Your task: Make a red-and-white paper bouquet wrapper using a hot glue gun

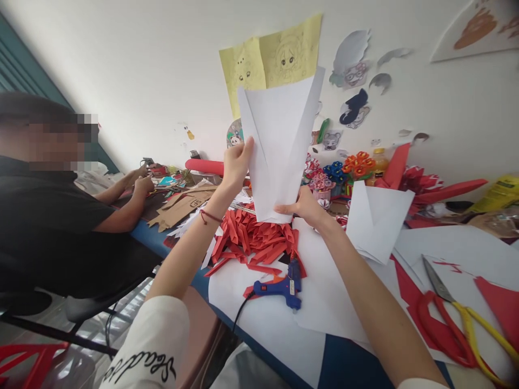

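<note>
A folded white paper sheet (279,140), wider at the top and narrow at the bottom, is held up above the table. My left hand (237,162) pinches its left edge. Lower down, my right hand (302,208) grips the right bottom corner, with the thumb across the front. Below the paper lies a heap of folded red paper strips (259,237). A blue hot glue gun (279,286) rests on white paper in front of that heap. To the right stands another folded white paper piece (377,219), similar in shape.
Large scissors (446,308) with red and yellow handles lie at the right among red paper scraps. Paper flowers (359,165) and a yellow-capped bottle (379,162) stand along the wall. Cardboard (182,202) lies left, near a seated person (52,216) working with both hands.
</note>
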A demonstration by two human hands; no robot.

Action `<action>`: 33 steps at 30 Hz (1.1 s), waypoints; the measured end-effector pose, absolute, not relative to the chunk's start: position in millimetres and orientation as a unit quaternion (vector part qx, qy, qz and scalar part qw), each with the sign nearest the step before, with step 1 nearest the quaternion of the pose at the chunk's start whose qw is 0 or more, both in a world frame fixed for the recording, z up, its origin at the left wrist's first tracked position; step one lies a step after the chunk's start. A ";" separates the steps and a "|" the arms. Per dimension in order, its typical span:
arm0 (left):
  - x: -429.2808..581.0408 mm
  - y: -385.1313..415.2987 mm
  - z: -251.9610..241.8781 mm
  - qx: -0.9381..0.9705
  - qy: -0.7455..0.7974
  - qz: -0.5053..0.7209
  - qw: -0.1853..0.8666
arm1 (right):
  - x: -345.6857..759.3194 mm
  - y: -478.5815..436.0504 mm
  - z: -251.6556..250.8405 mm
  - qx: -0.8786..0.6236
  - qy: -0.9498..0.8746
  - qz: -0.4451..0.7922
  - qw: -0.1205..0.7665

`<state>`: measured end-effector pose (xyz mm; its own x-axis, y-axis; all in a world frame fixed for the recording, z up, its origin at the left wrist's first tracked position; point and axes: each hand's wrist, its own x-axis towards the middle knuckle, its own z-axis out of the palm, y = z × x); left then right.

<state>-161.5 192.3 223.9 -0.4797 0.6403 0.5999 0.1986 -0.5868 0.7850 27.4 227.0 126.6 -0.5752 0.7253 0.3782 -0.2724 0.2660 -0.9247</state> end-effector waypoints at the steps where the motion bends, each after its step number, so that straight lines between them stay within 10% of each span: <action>1: -158.6 192.1 218.2 0.502 0.438 0.736 0.116 | 27.3 226.6 126.5 -0.168 -0.671 0.582 0.428; 33: -147.6 174.1 169.1 0.598 0.426 0.665 0.136 | 28.8 232.4 127.5 -0.182 -0.607 0.606 0.481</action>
<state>-147.6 174.1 169.1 -0.2489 0.6903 0.6794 0.3284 -0.5997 0.7297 28.8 232.4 127.5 -0.4712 0.8032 0.3644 -0.3623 0.2004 -0.9103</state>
